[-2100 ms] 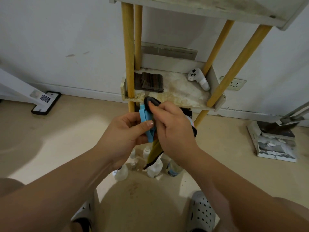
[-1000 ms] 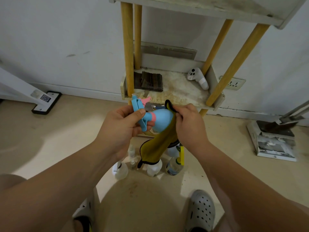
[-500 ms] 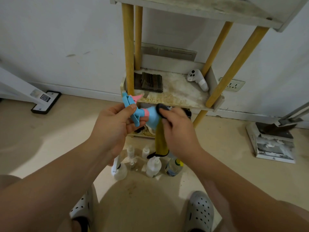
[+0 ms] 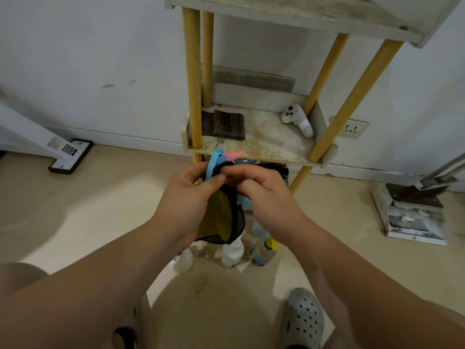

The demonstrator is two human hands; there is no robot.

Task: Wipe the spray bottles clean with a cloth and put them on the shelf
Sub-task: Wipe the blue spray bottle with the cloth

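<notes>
Left hand (image 4: 187, 197) fingers grip blue spray bottle (image 4: 214, 163) by its trigger head. Right hand (image 4: 261, 195) fingers pinch yellow cloth (image 4: 219, 217) against it, near shelf (image 4: 264, 144).

In front of the shelf (image 4: 254, 144), the left hand (image 4: 187, 197) grips the blue spray bottle (image 4: 214, 161) by its head while the right hand (image 4: 261, 190) pinches the yellow cloth (image 4: 219, 217) against it. Below the shelf, clear bottles (image 4: 232, 253) stand on the floor; on it lie a white controller (image 4: 297, 120) and a dark folded cloth (image 4: 227, 124).
</notes>
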